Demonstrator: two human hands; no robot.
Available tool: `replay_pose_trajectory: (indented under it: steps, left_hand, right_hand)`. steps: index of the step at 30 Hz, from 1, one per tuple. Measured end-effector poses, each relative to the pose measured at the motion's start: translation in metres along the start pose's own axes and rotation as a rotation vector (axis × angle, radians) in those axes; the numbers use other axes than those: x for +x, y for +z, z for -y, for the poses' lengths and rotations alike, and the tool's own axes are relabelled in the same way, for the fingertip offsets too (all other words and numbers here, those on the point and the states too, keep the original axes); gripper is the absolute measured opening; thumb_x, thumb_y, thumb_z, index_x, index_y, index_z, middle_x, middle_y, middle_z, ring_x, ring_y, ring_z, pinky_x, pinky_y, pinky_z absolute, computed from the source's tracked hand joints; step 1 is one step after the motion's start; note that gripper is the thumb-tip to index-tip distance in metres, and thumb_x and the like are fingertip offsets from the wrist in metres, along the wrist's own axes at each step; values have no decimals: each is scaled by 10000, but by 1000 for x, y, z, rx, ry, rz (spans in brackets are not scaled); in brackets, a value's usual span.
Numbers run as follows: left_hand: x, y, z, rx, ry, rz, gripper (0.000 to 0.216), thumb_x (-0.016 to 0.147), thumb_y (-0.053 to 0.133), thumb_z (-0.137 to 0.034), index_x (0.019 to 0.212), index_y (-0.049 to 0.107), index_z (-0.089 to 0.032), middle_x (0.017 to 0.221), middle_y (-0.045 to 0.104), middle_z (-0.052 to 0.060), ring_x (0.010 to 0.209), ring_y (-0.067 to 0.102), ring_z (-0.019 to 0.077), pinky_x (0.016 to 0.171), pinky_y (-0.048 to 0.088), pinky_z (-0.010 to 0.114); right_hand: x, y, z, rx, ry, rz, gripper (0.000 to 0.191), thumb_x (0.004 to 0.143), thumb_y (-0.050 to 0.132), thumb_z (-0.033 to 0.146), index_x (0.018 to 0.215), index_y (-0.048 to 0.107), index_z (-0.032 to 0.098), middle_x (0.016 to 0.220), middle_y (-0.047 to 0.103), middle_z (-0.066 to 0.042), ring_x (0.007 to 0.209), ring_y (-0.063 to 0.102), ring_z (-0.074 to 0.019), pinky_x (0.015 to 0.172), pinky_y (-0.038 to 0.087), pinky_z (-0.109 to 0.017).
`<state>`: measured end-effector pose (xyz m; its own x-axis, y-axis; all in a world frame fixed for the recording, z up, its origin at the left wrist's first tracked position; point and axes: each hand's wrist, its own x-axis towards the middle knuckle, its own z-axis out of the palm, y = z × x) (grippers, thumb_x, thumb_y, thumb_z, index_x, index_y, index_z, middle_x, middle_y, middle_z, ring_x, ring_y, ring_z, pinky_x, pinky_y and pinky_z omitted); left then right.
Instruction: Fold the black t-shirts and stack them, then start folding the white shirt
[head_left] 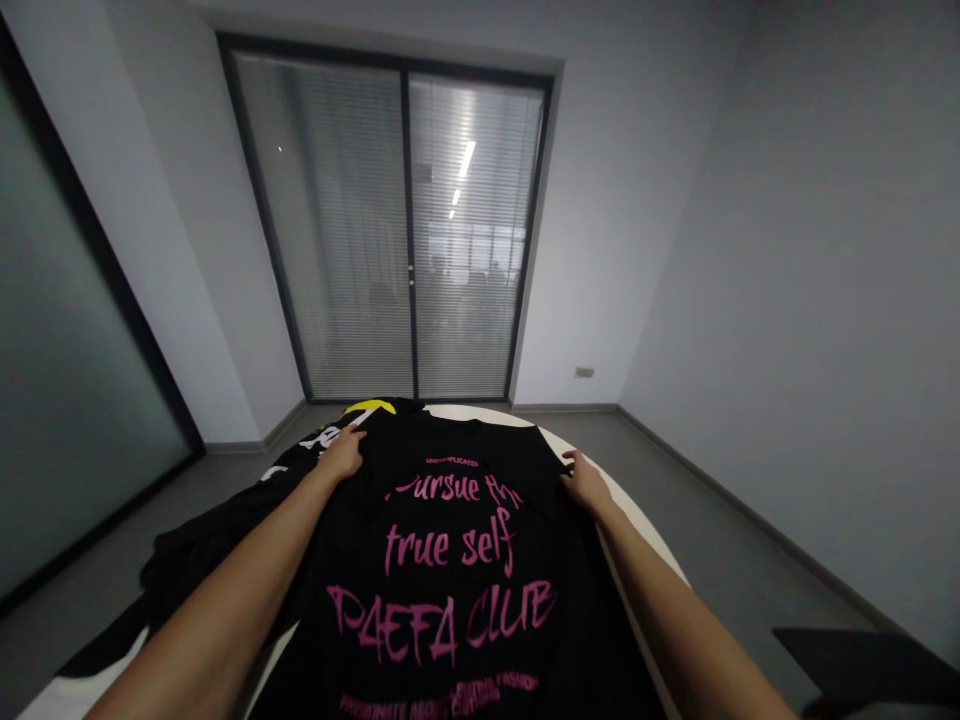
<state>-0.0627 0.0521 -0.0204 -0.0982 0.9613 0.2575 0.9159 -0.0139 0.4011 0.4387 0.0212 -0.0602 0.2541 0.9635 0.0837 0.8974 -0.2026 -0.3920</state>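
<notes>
A black T-shirt (pixel 450 525) with pink lettering is spread out on a white round-edged table (pixel 652 530), its neckline toward the far side. My left hand (pixel 343 455) pinches the shirt near its left sleeve. At the opposite sleeve, the fingers of my right hand (pixel 587 485) are closed on the fabric edge. Some creases break up the printed words around the chest and lower part. The shirt's near end runs out of the bottom of the view.
Other dark clothes (pixel 217 525) with white and yellow prints lie piled along the table's left side. Beyond the table stands a glazed door with blinds (pixel 472 250). A wall socket (pixel 584 372) is low at the right. A dark flat object (pixel 862 660) juts in at the lower right.
</notes>
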Motion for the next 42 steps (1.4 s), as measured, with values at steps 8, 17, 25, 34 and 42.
replay_pose_trajectory:
  steps: [8, 17, 25, 34, 42]
  left_hand:
    - [-42, -11, -41, 180, 82, -71, 375, 921, 481, -353, 1204, 648, -172, 1282, 584, 176, 1231, 527, 349, 1064, 389, 477]
    - [-85, 17, -76, 270, 310, 119, 145, 825, 667, -275, 934, 730, -202, 1101, 670, 144, 1132, 580, 306, 1007, 392, 413]
    - [-76, 14, -84, 210, 115, 42, 351, 995, 365, -298, 1113, 678, -190, 1126, 715, 131, 1044, 674, 275, 888, 471, 367]
    - [-99, 20, -89, 125, 232, 147, 352, 946, 490, -349, 1240, 633, -220, 1255, 679, 89, 1115, 647, 248, 924, 483, 333]
    - [-120, -14, -30, 294, -90, -84, 525, 948, 376, -328, 1402, 461, -77, 1395, 491, 264, 1226, 531, 416, 947, 463, 515]
  right_hand:
    - [-21, 1, 37, -112, -103, -19, 313, 867, 579, 289, 1152, 666, 194, 1248, 600, -148, 1163, 560, -302, 924, 463, -375]
    - [-49, 17, 61, -124, -208, 59, 336, 937, 521, 332, 1204, 639, 166, 1259, 617, -145, 1159, 563, -288, 935, 449, -367]
    - [-59, -6, 43, -145, -74, 15, 417, 994, 354, 286, 1316, 554, 111, 1322, 586, -183, 1222, 555, -277, 996, 425, -355]
    - [-58, -35, 18, -202, 230, 246, 536, 932, 393, 461, 1115, 699, 61, 1173, 674, -254, 1109, 648, -381, 889, 493, -472]
    - [-84, -56, -7, -170, 103, 567, 435, 886, 516, 461, 687, 697, 119, 698, 715, -144, 699, 723, -268, 664, 541, -334]
